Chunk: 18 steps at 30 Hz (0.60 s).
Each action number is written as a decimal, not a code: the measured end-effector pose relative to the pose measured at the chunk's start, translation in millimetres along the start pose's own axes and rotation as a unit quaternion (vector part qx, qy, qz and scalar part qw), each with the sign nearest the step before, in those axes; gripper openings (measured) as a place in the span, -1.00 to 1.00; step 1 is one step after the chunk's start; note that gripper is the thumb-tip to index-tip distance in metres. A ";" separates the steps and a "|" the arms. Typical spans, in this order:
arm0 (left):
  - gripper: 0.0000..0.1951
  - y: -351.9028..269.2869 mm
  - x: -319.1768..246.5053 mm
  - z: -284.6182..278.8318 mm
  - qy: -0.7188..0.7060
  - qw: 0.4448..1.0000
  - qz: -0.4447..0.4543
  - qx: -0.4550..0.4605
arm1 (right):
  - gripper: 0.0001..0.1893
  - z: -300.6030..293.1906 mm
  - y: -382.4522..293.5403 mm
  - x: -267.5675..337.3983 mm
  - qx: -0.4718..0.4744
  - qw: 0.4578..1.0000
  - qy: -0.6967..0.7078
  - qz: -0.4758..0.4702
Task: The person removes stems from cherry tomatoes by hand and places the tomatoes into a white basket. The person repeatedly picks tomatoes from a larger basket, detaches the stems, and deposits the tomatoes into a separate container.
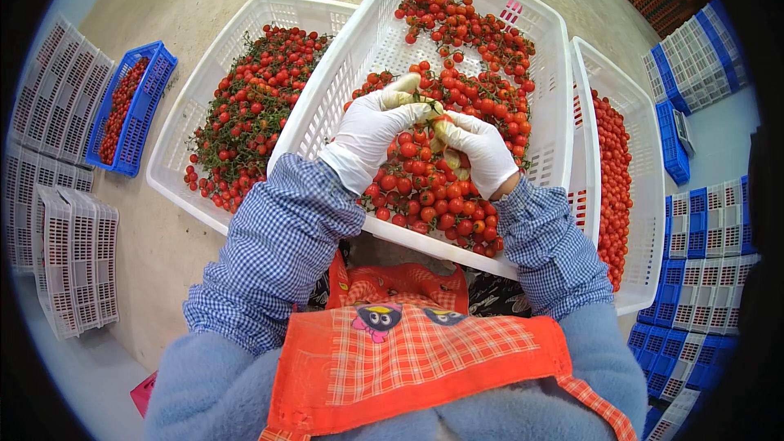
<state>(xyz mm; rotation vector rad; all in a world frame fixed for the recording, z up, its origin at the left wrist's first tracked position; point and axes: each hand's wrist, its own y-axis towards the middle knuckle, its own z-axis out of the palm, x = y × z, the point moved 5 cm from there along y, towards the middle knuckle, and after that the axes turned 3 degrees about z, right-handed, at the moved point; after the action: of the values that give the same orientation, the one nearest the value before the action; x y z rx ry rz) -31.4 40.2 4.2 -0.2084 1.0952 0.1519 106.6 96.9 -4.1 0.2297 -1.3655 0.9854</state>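
Note:
My left hand (366, 130), in a white glove with stained fingertips, pinches a green stem (421, 98) between thumb and fingers. Close by its tip, my right hand (481, 150), gloved alike, grips a small red cherry tomato (443, 118), partly hidden by the fingers. Both hands meet above a large white perforated plastic crate (548, 104). Inside it lie many loose cherry tomatoes (429, 193), some with green stems; more tomatoes (484, 37) are heaped at its far end. Whether the stem is still joined to the held tomato cannot be told.
To the left, a white crate (177, 187) holds tomatoes on tangled green vines (251, 110). A right-hand white crate (646, 196) contains loose tomatoes (612, 196). Beyond stand a blue crate (147, 92) of tomatoes and stacked crates on the left (79, 257) and right (704, 294).

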 end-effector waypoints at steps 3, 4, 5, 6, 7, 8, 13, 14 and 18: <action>-0.75 -6.7 -23.2 2.8 0.160 0.975 0.155 0.012 | -0.61 -3.8 5.4 -7.5 0.035 0.992 0.095 0.077; -0.79 -5.7 -30.4 -5.3 0.198 0.962 0.182 -0.047 | -0.58 1.2 5.6 -8.8 0.099 0.976 0.161 0.108; -0.77 -3.9 -37.2 -18.0 0.166 0.962 0.190 -0.102 | -0.54 4.0 3.8 -9.9 0.136 0.955 0.225 0.139; -0.75 -2.5 -47.5 -31.0 0.119 0.955 0.235 -0.134 | -0.48 7.7 2.3 -11.0 0.166 0.945 0.241 0.148; -0.61 -2.1 -59.5 -48.0 0.162 0.925 0.275 -0.206 | -0.49 9.7 0.1 -11.1 0.185 0.938 0.249 0.154; -0.42 -4.8 -67.6 -65.9 0.150 0.916 0.289 -0.235 | -0.49 12.2 -3.0 -12.4 0.193 0.933 0.258 0.161; -0.05 -19.9 -79.3 -142.1 0.220 0.809 0.131 -0.529 | -0.51 25.1 -15.4 -14.5 0.214 0.912 0.313 0.155; -0.04 -22.7 -79.4 -145.1 0.208 0.800 0.158 -0.540 | -0.57 25.0 -17.8 -12.5 0.223 0.907 0.323 0.150; -0.04 -21.2 -72.2 -144.4 0.162 0.829 0.187 -0.502 | -0.64 -29.3 -35.4 10.3 0.058 0.959 0.275 0.040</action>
<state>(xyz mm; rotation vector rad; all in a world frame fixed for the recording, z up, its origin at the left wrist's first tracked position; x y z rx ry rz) -183.9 -16.7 6.9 -0.9952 1.2993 1.0928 150.9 99.7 11.6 -0.0179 -0.8139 1.0975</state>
